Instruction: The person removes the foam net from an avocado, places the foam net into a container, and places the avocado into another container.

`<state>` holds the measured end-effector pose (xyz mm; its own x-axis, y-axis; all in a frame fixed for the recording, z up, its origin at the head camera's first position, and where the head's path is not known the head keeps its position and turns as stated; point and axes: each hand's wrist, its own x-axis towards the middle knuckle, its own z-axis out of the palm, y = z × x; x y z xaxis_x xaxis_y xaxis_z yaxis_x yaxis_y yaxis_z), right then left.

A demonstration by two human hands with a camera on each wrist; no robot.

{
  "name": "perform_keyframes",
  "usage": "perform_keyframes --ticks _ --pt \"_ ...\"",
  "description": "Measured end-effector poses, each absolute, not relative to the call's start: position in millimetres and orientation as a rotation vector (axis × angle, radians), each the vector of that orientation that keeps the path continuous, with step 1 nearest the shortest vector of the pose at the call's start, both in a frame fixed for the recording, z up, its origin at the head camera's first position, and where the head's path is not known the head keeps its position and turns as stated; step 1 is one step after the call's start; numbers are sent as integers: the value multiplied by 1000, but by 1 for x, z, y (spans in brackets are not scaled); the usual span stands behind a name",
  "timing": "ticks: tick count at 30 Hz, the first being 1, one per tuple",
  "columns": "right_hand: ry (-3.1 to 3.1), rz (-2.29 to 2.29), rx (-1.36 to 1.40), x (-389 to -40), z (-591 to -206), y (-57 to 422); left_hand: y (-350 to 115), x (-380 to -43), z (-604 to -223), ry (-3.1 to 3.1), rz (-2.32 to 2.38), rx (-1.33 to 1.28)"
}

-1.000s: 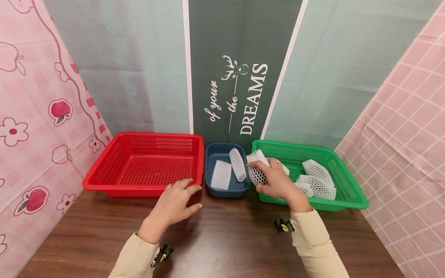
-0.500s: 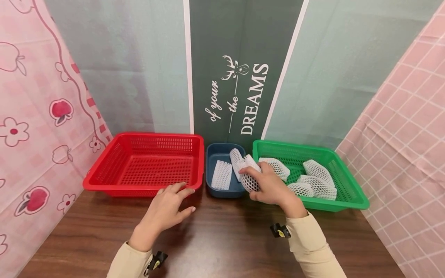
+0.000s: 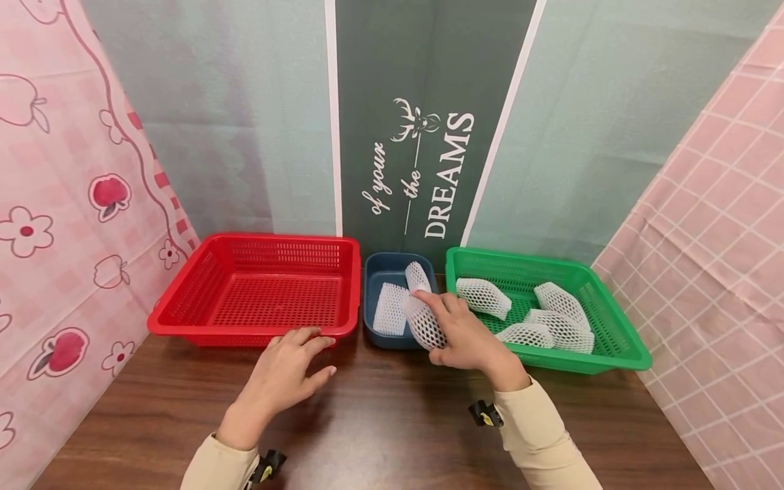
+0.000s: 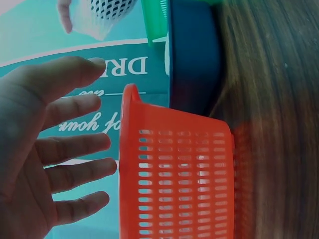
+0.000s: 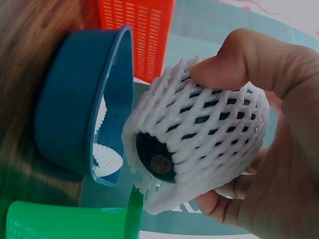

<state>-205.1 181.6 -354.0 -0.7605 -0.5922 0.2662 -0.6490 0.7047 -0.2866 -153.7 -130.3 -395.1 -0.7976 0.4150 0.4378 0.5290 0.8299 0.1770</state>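
Here's the left hand [image 3: 284, 374], back up, left of the tub [image 3: 392, 342] and nearer the person, fingers straight and spread, thumb held apart. And the right hand [image 3: 468, 340], just right of the tub, thumb and fingers bent in a grip! Both arms [image 3: 542, 435], cream-sleeved, slant in from the tub's near side.

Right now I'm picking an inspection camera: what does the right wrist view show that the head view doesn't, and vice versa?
Of the two, only the right wrist view shows the brown spot on the dark rounded object inside the white foam mesh sleeve. Only the head view shows the left hand and white foam mesh pieces in the green rectangular plastic basket. Both show the blue rounded plastic bin, red rectangular plastic basket, green basket and the right hand holding the sleeve.
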Motion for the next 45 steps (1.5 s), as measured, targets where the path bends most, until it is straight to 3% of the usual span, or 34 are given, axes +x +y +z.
perform_keyframes --ticks 15,45 --pt "-2784 463 1063 -202 -365 166 -140 -153 -412 -2482 -411 -851" --pt "-2806 374 1188 -193 -404 150 -150 -157 -435 -2770 -412 -789"
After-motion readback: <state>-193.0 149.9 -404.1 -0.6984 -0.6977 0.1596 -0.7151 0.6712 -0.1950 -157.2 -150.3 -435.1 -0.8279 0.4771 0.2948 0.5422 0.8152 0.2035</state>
